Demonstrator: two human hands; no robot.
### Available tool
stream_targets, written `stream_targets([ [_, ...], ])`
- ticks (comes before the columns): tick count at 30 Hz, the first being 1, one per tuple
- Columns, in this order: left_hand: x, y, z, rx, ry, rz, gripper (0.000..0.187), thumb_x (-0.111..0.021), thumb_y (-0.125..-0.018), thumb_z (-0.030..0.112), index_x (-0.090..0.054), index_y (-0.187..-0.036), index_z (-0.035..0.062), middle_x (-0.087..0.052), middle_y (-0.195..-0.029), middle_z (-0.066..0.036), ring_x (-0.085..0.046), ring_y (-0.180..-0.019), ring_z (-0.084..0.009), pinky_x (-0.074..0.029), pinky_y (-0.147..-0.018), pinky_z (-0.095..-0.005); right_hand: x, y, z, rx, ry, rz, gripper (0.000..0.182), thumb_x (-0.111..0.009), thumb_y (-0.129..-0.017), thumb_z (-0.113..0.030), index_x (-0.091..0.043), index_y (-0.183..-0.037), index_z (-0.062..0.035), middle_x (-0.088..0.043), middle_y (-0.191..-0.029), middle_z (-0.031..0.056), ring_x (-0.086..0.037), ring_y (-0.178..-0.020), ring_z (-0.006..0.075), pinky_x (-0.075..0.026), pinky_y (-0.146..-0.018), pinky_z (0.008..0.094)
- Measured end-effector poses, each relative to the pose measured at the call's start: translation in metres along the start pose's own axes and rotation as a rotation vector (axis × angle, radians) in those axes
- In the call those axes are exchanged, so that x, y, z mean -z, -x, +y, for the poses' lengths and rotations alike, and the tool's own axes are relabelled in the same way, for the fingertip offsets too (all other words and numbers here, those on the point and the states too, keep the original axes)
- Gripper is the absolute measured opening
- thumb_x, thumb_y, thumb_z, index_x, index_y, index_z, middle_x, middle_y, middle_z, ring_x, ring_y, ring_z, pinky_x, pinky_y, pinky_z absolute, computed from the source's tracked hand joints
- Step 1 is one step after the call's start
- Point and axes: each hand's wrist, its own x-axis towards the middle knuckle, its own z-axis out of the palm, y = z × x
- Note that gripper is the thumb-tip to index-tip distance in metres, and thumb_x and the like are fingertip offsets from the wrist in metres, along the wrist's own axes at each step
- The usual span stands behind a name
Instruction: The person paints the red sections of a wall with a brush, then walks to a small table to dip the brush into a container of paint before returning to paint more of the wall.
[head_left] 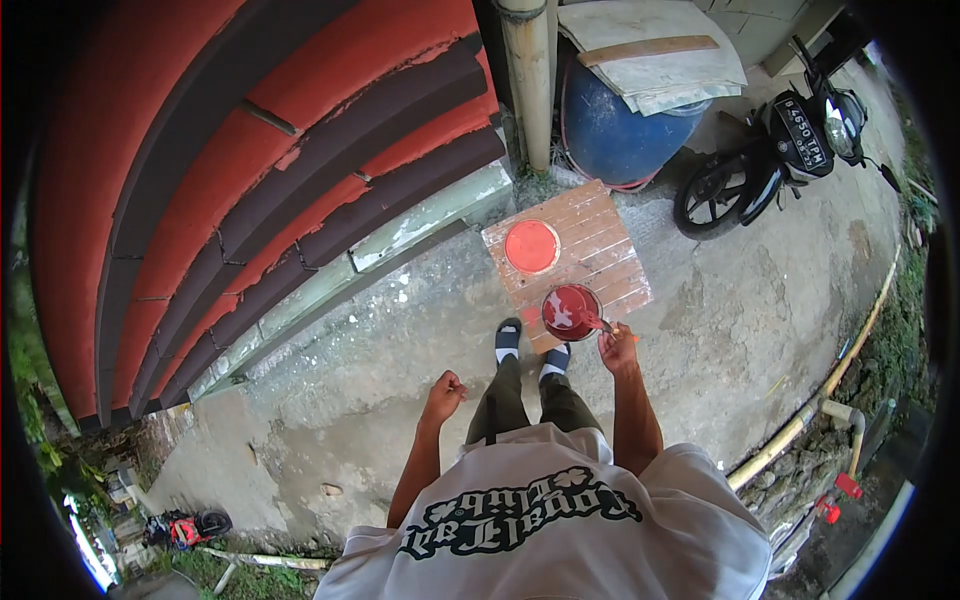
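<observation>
A red-and-brown wall (250, 180) fills the upper left. At centre frame a wooden board (590, 245) carries a red lid (531, 246) and an open paint can (570, 311). The right hand (618, 348) grips a brush (598, 323) dipped in the can; the left hand (444, 392), lower centre, hangs loosely fisted, empty.

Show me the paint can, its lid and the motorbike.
Paint can (570, 311), head view: red paint inside.
Lid (531, 246), head view: centre of its top.
Motorbike (772, 150), head view: black body.

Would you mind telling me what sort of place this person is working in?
Probably an outdoor yard beside a house: a red-painted wall, a parked motorbike on bare concrete, and an open paint can on a wooden board.
</observation>
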Motion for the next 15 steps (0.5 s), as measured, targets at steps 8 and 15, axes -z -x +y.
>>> stream_targets([
  [8, -0.009, 0.020, 0.016, -0.003, 0.003, 0.064, 0.011, -0.062, -0.094, 0.000, -0.052, -0.096, 0.0035, -0.062, -0.088, -0.009, -0.072, -0.083, -0.0211, -0.061, -0.068, -0.0363, 0.008, -0.027, 0.006, -0.069, -0.073, 0.083, 0.023, -0.064, -0.103, -0.034, -0.065, -0.109, -0.0119, -0.071, -0.105, 0.0059, -0.072, -0.094, 0.0199, -0.064, -0.091, 0.0405],
  [15, -0.020, 0.041, 0.000, -0.002, 0.058, 0.157, 0.013, -0.066, -0.091, 0.003, -0.053, -0.093, 0.0026, -0.062, -0.083, -0.009, -0.070, -0.075, -0.0211, -0.059, -0.066, -0.0364, -0.002, -0.027, 0.012, -0.029, -0.123, 0.041, 0.033, -0.062, -0.105, -0.033, -0.059, -0.121, -0.0039, -0.067, -0.120, 0.0255, -0.071, -0.115, 0.0378, -0.064, -0.100, 0.0485],
])
